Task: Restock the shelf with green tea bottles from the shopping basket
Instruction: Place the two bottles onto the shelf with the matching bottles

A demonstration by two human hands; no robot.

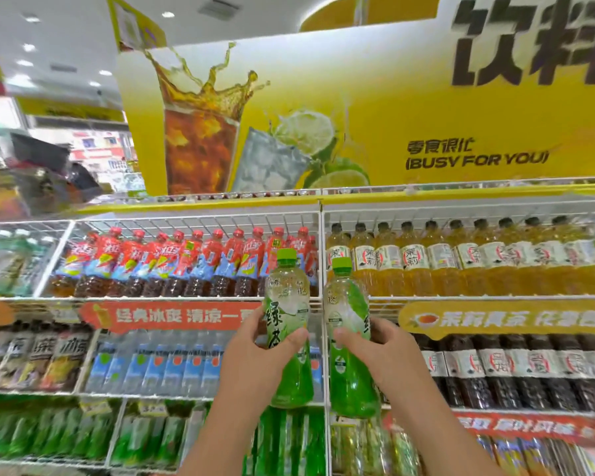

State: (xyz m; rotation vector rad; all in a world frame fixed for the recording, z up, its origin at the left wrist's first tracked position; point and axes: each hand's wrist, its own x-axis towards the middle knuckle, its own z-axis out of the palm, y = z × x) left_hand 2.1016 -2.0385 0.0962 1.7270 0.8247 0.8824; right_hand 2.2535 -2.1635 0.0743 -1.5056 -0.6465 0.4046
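My left hand (255, 352) grips a green tea bottle (287, 304) with a green cap, held upright in front of the shelf. My right hand (378, 352) grips a second green tea bottle (349, 379) beside it, also upright. The two bottles stand close together, about level with the second shelf. More green tea bottles (145, 438) fill the low shelf at the bottom left. The shopping basket is out of view.
White wire shelves (322, 255) hold rows of red-capped tea bottles (193, 262), yellow jasmine tea bottles (461, 262), blue-labelled water bottles (172, 362) and dark tea bottles (516, 369). A yellow drinks sign (358, 108) hangs above.
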